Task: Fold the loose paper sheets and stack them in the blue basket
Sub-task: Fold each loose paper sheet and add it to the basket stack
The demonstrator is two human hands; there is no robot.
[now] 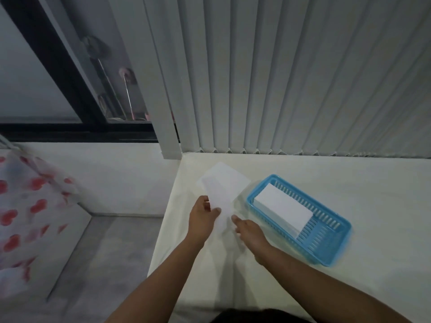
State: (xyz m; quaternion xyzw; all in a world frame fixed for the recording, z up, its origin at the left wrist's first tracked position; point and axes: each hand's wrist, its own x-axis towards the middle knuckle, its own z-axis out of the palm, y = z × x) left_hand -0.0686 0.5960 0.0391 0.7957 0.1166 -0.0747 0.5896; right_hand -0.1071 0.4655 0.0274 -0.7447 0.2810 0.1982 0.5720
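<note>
A blue slatted basket point(326, 243) lies on the white table, right of centre, with a stack of folded white paper point(283, 207) in its far half. Left of the basket, a narrow folded sheet point(221, 201) is held over a flat loose sheet point(229, 177) on the table. My left hand point(203, 216) pinches the folded sheet's near left edge between thumb and fingers. On the sheet's near right edge is my right hand point(248, 230), fingers closed on it. The sheet's near end is blurred.
The white table point(349, 287) ends in an edge just left of my left hand, with grey floor below. Vertical blinds point(303, 78) hang along the table's far side. A cloth with red heart prints point(30, 210) is at the far left.
</note>
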